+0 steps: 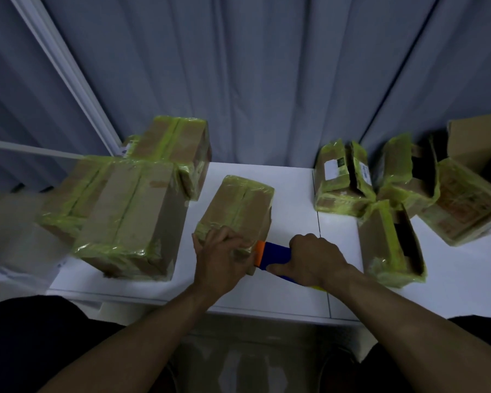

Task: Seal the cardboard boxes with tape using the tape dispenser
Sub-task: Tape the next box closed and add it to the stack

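Left hand (224, 256) gripping near end of rectangular cardboard box (247, 219), glossy wrinkled yellow-green tape (240, 198), mid white counter (292, 194). Right hand (313, 259) clasping blue-orange tape dispenser (274, 255) against it. Other taped boxes (131, 217) crowding both sides.

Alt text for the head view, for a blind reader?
A person's right hand grips a blue and orange tape dispenser at the near end of a small cardboard box that the left hand holds on a white table. Taped boxes stand at left, open boxes at right, before a grey curtain.
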Demonstrator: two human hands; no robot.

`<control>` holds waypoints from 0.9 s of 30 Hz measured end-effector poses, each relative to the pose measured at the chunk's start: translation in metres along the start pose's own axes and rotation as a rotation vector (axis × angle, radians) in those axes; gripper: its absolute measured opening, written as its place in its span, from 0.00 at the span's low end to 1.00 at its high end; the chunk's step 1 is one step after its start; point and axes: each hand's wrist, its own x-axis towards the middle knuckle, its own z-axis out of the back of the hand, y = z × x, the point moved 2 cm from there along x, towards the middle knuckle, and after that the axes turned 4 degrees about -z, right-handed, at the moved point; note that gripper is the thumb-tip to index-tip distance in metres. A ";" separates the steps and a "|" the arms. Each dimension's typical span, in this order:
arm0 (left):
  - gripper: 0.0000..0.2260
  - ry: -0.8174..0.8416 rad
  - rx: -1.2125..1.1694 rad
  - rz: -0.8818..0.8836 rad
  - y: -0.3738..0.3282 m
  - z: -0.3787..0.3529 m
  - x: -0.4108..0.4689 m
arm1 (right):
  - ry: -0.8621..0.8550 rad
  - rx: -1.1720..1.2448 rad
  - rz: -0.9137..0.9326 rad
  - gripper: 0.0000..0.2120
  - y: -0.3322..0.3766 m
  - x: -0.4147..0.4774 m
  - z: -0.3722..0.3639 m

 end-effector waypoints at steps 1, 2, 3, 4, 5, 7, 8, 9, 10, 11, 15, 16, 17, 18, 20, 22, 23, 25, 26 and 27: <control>0.15 0.001 0.001 0.010 -0.002 0.001 0.000 | -0.006 -0.005 0.002 0.34 0.002 -0.001 -0.001; 0.15 0.002 0.000 0.021 -0.002 0.002 0.001 | -0.013 -0.014 0.005 0.33 0.003 -0.002 -0.002; 0.16 0.007 -0.002 0.035 -0.003 0.003 0.002 | -0.020 -0.027 0.011 0.33 0.004 -0.003 -0.002; 0.16 0.014 -0.009 0.047 -0.004 0.003 0.003 | -0.030 -0.045 0.017 0.34 0.005 -0.005 -0.002; 0.16 0.023 -0.012 0.052 -0.005 0.004 0.004 | -0.046 -0.068 0.022 0.34 0.006 -0.006 -0.002; 0.14 0.013 -0.022 0.037 -0.009 0.007 0.004 | -0.098 -0.143 0.054 0.33 0.009 -0.009 -0.003; 0.14 0.005 -0.031 0.030 -0.007 0.005 0.005 | -0.127 -0.187 0.073 0.32 0.011 -0.010 -0.005; 0.13 -0.004 -0.050 0.024 -0.006 0.004 0.006 | -0.145 -0.214 0.077 0.31 0.013 -0.010 -0.006; 0.13 -0.011 -0.081 0.026 -0.007 0.004 0.006 | -0.145 -0.211 0.058 0.30 0.012 -0.009 -0.005; 0.14 -0.013 -0.084 0.021 -0.011 0.007 0.005 | -0.127 -0.171 0.024 0.30 0.008 -0.005 -0.003; 0.27 0.011 0.080 0.022 -0.011 0.008 0.001 | -0.054 0.073 -0.092 0.28 -0.013 0.001 0.005; 0.31 0.027 0.120 0.036 -0.013 0.010 0.002 | -0.067 0.079 -0.099 0.28 -0.016 0.000 0.006; 0.33 0.039 0.160 0.050 -0.020 0.013 0.004 | -0.086 0.081 -0.102 0.28 -0.019 -0.001 0.008; 0.31 0.071 0.212 0.063 -0.029 0.018 0.007 | -0.105 0.088 -0.107 0.28 -0.021 -0.001 0.010; 0.24 0.097 0.320 0.048 -0.036 0.019 0.013 | -0.124 0.135 -0.117 0.29 -0.025 -0.001 0.013; 0.21 0.066 0.176 0.072 -0.035 0.015 0.013 | -0.138 0.183 -0.132 0.29 -0.027 -0.004 0.018; 0.21 0.059 -0.012 0.124 -0.033 0.015 0.014 | -0.143 0.192 -0.134 0.29 -0.027 -0.005 0.020; 0.22 0.137 -0.156 0.207 -0.031 0.010 0.012 | -0.155 0.208 -0.134 0.30 -0.029 -0.008 0.024; 0.23 0.149 -0.088 0.186 -0.032 0.008 0.013 | -0.163 0.219 -0.138 0.30 -0.030 -0.010 0.025; 0.24 0.150 0.029 0.153 -0.033 0.005 0.014 | -0.169 0.231 -0.143 0.31 -0.032 -0.011 0.027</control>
